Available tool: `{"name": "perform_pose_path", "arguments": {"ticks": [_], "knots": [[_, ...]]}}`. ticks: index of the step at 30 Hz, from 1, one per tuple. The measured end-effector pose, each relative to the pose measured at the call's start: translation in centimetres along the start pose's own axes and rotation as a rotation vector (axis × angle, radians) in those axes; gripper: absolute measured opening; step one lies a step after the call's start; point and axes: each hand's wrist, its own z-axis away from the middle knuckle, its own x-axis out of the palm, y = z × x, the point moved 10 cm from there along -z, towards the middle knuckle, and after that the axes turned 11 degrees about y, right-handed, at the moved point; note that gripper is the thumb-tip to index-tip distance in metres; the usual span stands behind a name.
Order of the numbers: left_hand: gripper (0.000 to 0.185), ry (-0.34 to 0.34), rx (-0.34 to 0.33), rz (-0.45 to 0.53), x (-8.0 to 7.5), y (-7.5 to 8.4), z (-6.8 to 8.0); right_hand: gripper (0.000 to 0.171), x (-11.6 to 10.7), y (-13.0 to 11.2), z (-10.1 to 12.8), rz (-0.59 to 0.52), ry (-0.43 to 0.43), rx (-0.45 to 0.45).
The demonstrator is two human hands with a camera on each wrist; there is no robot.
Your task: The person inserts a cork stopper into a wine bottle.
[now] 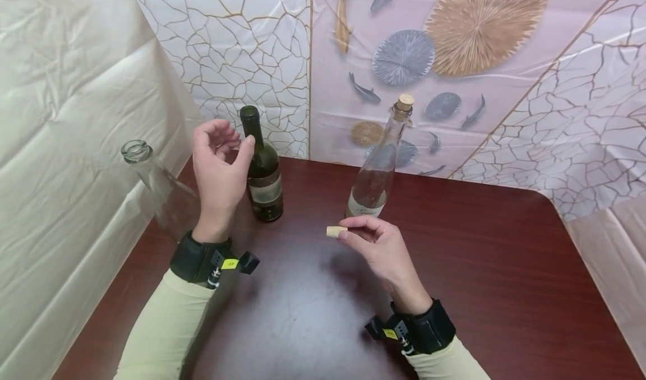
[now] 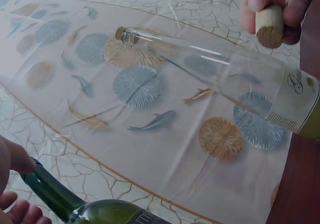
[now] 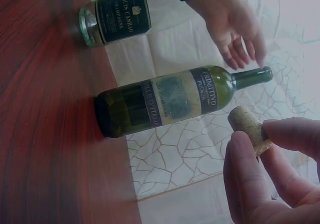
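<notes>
Head view, read from left to right, shows an uncorked clear bottle standing at the left edge of the dark red table, partly behind the left forearm. Next comes the left hand, raised with its fingers loosely curled and grasping nothing; its thumb tip is right at the neck of the green bottle, which stands upright and open-mouthed just beside it. Whether thumb and glass actually touch cannot be told. Further right, near the table's middle, the right hand pinches a loose cork between thumb and fingertips, held out to the left above the tabletop and just in front of the base of a second clear bottle. That bottle stands upright with its own cork stopper seated in the mouth. Behind everything hangs a plastic sheet printed with fish and lily pads.
</notes>
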Motion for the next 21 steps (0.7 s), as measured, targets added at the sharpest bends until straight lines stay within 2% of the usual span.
{"name": "perform_pose_path", "arguments": {"ticks": [3, 7, 16, 21], "knots": [[0.050, -0.046, -0.043, -0.099, 0.6, -0.8, -0.4, 0.031, 0.1, 0.0, -0.1, 0.006, 0.005, 0.004], [0.053, -0.093, -0.058, -0.202, 1.0, -1.6, -0.6, 0.034, 0.2, 0.1, -0.1, 0.008, 0.002, 0.018], [0.044, -0.148, 0.005, -0.335, 1.5, -1.9, -0.7, 0.036, 0.4, 0.0, 0.0, -0.019, -0.008, 0.022], [0.044, -0.185, 0.049, -0.365, 2.1, -1.9, -0.4, 0.033, 0.5, 0.0, 0.0, -0.029, -0.009, 0.019]]}}
